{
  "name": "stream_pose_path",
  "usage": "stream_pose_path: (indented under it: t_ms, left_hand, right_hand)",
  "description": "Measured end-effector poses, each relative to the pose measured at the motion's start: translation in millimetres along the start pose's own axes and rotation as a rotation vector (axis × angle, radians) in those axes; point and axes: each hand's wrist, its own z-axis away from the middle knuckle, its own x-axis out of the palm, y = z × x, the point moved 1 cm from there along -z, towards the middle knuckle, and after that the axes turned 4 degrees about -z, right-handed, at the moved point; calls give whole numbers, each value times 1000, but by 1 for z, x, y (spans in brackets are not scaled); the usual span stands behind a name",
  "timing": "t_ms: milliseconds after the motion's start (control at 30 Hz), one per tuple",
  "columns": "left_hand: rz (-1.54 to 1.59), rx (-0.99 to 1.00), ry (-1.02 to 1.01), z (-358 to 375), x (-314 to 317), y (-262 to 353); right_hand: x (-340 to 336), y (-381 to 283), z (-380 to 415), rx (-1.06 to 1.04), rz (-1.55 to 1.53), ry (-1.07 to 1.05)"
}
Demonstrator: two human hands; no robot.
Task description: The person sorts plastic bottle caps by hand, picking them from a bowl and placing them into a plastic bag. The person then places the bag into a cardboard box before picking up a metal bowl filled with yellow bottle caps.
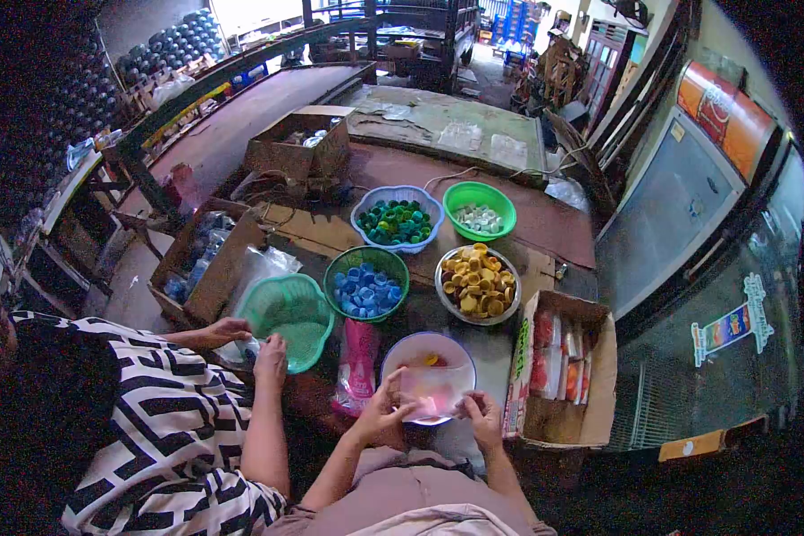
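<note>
Over a white bowl with a dark blue rim (393, 348), both my hands hold a thin clear plastic bag (438, 382) with some pinkish colour showing through it. My left hand (384, 411) pinches its left side. At its lower right corner, the fingers of my right hand (482, 418) are pressed together on the plastic. A small yellow and red piece (435, 360) shows in the bowl behind the bag. Left of the bowl lies a pink plastic packet (357, 366). A steel bowl of yellow caps (480, 284) stands just beyond.
A green basket of blue caps (366, 290), a bluish basket of green caps (397, 221) and a green bowl of white pieces (481, 213) stand farther back. On the right is a carton (520, 366) of red-and-white packs. A co-worker's hands (268, 353) work at a pale green basket (308, 308).
</note>
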Motion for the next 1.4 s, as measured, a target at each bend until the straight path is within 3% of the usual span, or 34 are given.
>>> stream_pose_path:
  t_ms: [100,167,367,467,567,600,733,833,967,1100,1200,1300,1400]
  left_hand:
    - [-24,70,164,1,10,-3]
    - [-38,71,156,3,13,0]
    - [38,173,169,11,19,2]
    - [-9,252,240,15,24,5]
    - [-75,284,205,13,20,7]
    - [-224,280,222,12,16,15]
    - [-355,297,305,8,17,30]
    - [-525,411,380,6,14,30]
    - [-558,301,350,8,10,37]
    - [-699,317,332,6,3,25]
    - [-776,489,412,2,3,19]
    - [-439,102,248,9,7,14]
    - [-165,82,338,11,12,17]
  right_hand:
    - [16,-30,9,-78,-60,-21]
    - [14,-29,13,-92,2,-45]
    - [10,-19,19,-137,36,163]
    - [9,-3,16,-255,-121,172]
    - [15,-20,20,-221,-10,155]
    - [21,-32,23,-156,-32,179]
    - [22,-32,18,-185,69,118]
    - [20,-39,15,-417,524,97]
    - [14,-44,14,-487,807,122]
    - [8,-40,14,-469,747,68]
    - [12,-43,12,-521,589,30]
    - [7,-24,11,-273,430,23]
    - [8,-22,9,-185,254,35]
